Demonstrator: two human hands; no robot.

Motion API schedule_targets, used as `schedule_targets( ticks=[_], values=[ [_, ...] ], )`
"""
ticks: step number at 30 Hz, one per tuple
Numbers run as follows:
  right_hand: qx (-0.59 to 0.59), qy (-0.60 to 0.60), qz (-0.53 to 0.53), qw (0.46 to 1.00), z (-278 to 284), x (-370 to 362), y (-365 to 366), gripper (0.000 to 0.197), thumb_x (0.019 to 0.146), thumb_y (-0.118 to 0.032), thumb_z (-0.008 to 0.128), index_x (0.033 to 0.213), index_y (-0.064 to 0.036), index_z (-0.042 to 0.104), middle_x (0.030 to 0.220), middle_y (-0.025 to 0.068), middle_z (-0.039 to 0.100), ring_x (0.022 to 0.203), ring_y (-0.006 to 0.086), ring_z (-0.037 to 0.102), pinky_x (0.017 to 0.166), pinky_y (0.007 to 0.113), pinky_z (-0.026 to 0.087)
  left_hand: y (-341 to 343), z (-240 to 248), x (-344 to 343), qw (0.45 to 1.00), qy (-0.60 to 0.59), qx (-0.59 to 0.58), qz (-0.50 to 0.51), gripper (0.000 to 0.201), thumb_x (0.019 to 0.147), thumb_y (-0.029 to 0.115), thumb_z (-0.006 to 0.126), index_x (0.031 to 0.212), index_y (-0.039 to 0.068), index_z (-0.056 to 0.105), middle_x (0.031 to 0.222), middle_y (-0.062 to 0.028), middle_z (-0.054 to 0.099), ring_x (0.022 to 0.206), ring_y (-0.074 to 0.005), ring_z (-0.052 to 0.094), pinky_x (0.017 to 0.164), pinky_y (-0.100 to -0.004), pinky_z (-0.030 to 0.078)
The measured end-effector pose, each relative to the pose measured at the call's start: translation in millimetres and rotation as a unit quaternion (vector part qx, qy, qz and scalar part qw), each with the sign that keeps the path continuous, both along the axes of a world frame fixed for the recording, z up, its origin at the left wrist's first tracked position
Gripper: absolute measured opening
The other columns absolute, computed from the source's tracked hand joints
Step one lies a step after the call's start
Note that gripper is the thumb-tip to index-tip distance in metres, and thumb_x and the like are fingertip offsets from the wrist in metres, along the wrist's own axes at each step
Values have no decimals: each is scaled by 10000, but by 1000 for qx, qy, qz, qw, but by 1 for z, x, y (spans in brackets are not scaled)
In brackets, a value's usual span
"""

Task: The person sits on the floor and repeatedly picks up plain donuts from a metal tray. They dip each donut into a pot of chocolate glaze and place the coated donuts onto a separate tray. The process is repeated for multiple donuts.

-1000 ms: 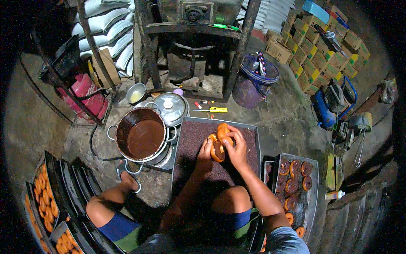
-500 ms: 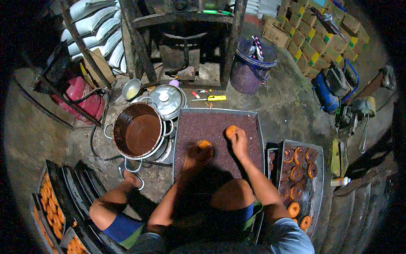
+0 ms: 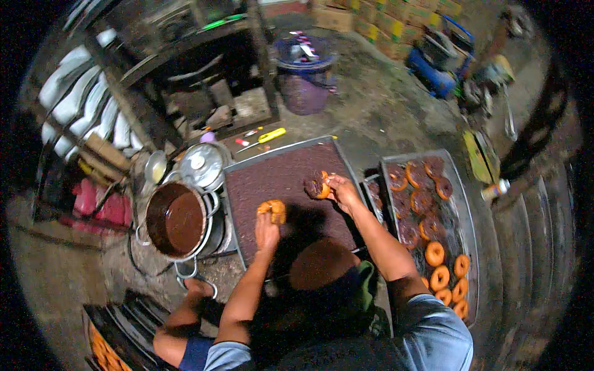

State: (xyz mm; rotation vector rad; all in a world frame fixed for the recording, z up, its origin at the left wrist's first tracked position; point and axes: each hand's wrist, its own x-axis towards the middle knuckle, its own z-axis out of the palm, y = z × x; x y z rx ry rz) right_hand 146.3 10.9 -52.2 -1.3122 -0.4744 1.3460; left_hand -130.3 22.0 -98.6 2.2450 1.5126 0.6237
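A wide tray (image 3: 279, 151) full of dark chocolate sprinkles lies in front of me. Over its right half my right hand (image 3: 342, 190) grips a doughnut (image 3: 318, 185) by the edge, its sprinkle-coated face turned up and to the left. My left hand (image 3: 267, 227) has its fingers on a plain golden-brown doughnut (image 3: 272, 211) at the sprinkles' surface; the doughnut's underside is hidden. To the right, a second tray (image 3: 461, 204) carries several coated doughnuts (image 3: 423, 201) at its far end and several plain doughnuts (image 3: 440, 278) nearer me.
Left of the sprinkle tray stands a deep pot (image 3: 179, 219) of brown chocolate, beside a silver lid (image 3: 201, 166). A yellow-handled tool (image 3: 271, 135) lies beyond the tray, near a purple bucket (image 3: 304, 86). Dark racks (image 3: 139, 328) with doughnuts stand at lower left.
The view has swung to the right, showing more of the right tray. My right hand has turned its doughnut, so the sprinkle-coated side now shows. My left hand stays on its doughnut.
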Motion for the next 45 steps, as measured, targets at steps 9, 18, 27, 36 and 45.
schedule_targets(
  ticks=[9, 18, 27, 36, 45],
  values=[
    [89, -97, -304, 943, 53, 161, -237, 155, 893, -134, 607, 1027, -56, 603, 906, -27, 611, 745, 60, 548, 573, 176, 451, 4, -10, 7, 973, -172, -154, -10, 431, 840, 175, 547, 1226, -16, 548, 1259, -216, 490, 1122, -406, 485, 983, -454, 389],
    [-16, 8, -477, 879, -62, 344, -357, 182, 938, -218, 507, 999, -61, 574, 844, 72, 597, 729, 215, 605, 614, 338, 576, -1, 16, 9, 995, 70, -64, -35, 354, 813, 186, 556, 1109, 1, 620, 1134, -230, 577, 1041, -406, 532, 906, -504, 402],
    [-327, -584, -371, 643, -67, 369, -333, 278, 903, -313, 591, 1042, -87, 676, 868, 169, 687, 801, 374, 636, 699, 452, 493, -21, 32, -18, 971, 196, 126, -51, 425, 794, 222, 678, 1193, 89, 619, 1031, -101, 562, 954, -275, 515, 788, -407, 398],
    [70, -662, -77, 742, 52, 105, -201, 155, 842, -28, 574, 977, -11, 647, 988, 156, 641, 967, 321, 603, 876, 382, 467, 1, 46, -21, 990, 40, 113, 72, 436, 831, 89, 580, 1262, 35, 545, 1273, -187, 505, 1158, -366, 481, 980, -450, 371],
    [174, -589, 40, 788, 29, 13, -105, 196, 769, -8, 634, 962, 21, 652, 1005, 157, 626, 940, 325, 621, 827, 367, 495, -9, 26, -16, 957, 270, 88, -62, 362, 743, 261, 721, 1077, 125, 690, 1210, -74, 546, 1097, -261, 483, 896, -461, 354]
  ],
)
